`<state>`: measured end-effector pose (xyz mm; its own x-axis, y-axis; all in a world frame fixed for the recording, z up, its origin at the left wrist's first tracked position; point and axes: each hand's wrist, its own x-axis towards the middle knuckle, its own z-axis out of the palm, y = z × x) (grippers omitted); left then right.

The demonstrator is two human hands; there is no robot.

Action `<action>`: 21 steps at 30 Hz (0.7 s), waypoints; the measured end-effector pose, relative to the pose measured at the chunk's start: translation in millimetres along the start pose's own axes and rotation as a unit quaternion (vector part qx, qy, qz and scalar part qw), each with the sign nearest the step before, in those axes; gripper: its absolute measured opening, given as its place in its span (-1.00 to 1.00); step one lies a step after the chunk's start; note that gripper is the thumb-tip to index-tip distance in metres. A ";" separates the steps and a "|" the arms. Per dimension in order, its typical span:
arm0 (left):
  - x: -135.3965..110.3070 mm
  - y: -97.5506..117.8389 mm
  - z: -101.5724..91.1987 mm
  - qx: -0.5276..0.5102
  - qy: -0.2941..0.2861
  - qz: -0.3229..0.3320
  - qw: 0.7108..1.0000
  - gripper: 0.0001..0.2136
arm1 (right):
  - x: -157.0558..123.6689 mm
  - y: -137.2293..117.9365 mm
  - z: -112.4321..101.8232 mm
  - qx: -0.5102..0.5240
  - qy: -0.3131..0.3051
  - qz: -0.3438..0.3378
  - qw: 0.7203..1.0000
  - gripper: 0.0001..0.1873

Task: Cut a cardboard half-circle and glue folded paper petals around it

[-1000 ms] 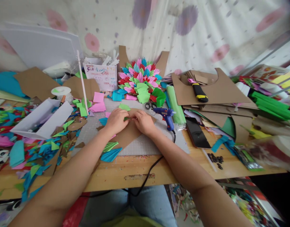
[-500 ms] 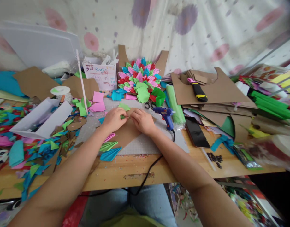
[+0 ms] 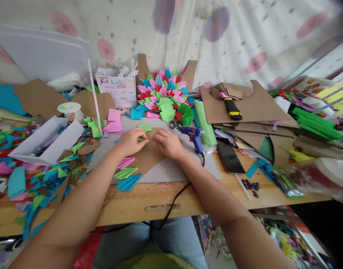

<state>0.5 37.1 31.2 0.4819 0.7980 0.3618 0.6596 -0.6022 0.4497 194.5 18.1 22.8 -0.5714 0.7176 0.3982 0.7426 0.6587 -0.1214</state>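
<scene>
My left hand [image 3: 131, 142] and my right hand [image 3: 168, 143] meet over a brown cardboard piece [image 3: 146, 158] on a grey mat [image 3: 171, 170]. Between the fingertips of both hands a small folded green paper [image 3: 143, 139] is pinched. Folded paper petals lie just below my left hand: a pink one [image 3: 125, 162], a green one [image 3: 125, 172] and a blue one [image 3: 128, 182]. A blue glue gun [image 3: 193, 135] rests right of my right hand, its black cord running off the table's front edge. Behind stands a multicoloured paper flower [image 3: 162, 89].
Paper scraps and a white open box [image 3: 45, 140] crowd the left side. Cardboard sheets, a black-and-yellow cutter [image 3: 231, 107], a green roll [image 3: 203, 121] and a dark phone [image 3: 229, 155] lie on the right. Scissors [image 3: 172, 124] sit behind my hands.
Both hands have shifted slightly left and farther away while working the green paper between the fingertips. The view has drifted a little; nothing else on the table moved.
</scene>
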 end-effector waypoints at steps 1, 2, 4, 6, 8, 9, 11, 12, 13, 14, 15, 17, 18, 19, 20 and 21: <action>-0.3 -0.9 -1.4 -0.004 0.000 0.004 1.000 -0.89 | -0.3 0.0 -0.2 0.003 0.000 0.002 1.000 -0.72; -0.6 -1.9 -2.8 -0.011 0.000 0.008 1.000 -0.89 | -0.5 0.0 -0.5 0.006 0.001 0.003 1.000 -0.72; -1.1 -4.3 -5.9 -0.026 0.003 0.011 1.000 -0.89 | -0.9 0.0 -1.2 0.007 0.005 0.004 1.000 -0.72; -1.8 -7.7 -10.0 -0.041 0.007 0.014 0.999 -0.87 | -1.5 0.2 -1.7 0.005 0.012 0.002 1.000 -0.72; -3.0 -12.8 -16.3 -0.050 0.008 0.019 0.999 -0.84 | -2.7 1.4 -1.8 0.005 0.020 -0.002 1.000 -0.71; -3.8 -16.1 -20.5 -0.052 0.012 0.021 0.998 -0.83 | -3.7 2.5 -1.6 0.006 0.025 -0.002 1.000 -0.72; -6.1 -23.4 -30.2 -0.048 0.039 0.014 0.998 -0.82 | -6.3 5.8 -1.4 0.002 0.032 0.009 0.999 -0.73; -7.3 -26.9 -35.0 -0.043 0.069 0.001 0.997 -0.81 | -7.7 7.6 -1.5 -0.002 0.033 0.022 0.999 -0.74; -8.3 -29.6 -39.2 -0.040 0.099 -0.011 0.994 -0.81 | -9.0 9.2 -1.7 -0.006 0.032 0.037 0.999 -0.75; -9.1 -31.0 -42.0 -0.036 0.127 -0.019 0.991 -0.80 | -9.8 10.3 -2.2 -0.009 0.029 0.049 0.998 -0.76; -9.5 -30.9 -43.1 -0.032 0.144 -0.022 0.989 -0.78 | -10.2 10.9 -2.9 -0.011 0.026 0.059 0.998 -0.76; -8.8 -25.5 -39.1 -0.028 0.144 -0.008 0.989 -0.77 | -9.4 9.7 -4.5 -0.011 0.020 0.067 0.997 -0.76; -7.7 -20.5 -34.3 -0.026 0.124 0.004 0.992 -0.71 | -8.5 8.1 -5.2 -0.011 0.018 0.067 0.998 -0.76; -6.2 -14.8 -28.3 -0.022 0.110 0.022 0.993 -0.66 | -7.5 6.2 -5.6 -0.011 0.015 0.067 0.998 -0.76; -4.5 -8.7 -21.6 -0.012 0.087 0.037 0.995 -0.64 | -6.6 4.1 -5.8 -0.010 0.014 0.065 0.998 -0.76; -2.8 -2.9 -15.0 0.000 0.062 0.053 0.997 -0.63 | -5.9 2.2 -5.7 -0.009 0.014 0.060 0.998 -0.76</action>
<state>-11.4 36.3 41.2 0.4736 0.7211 0.5057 0.6088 -0.6829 0.4036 201.5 14.1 25.3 -0.4678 0.7844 0.4072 0.8119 0.5635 -0.1528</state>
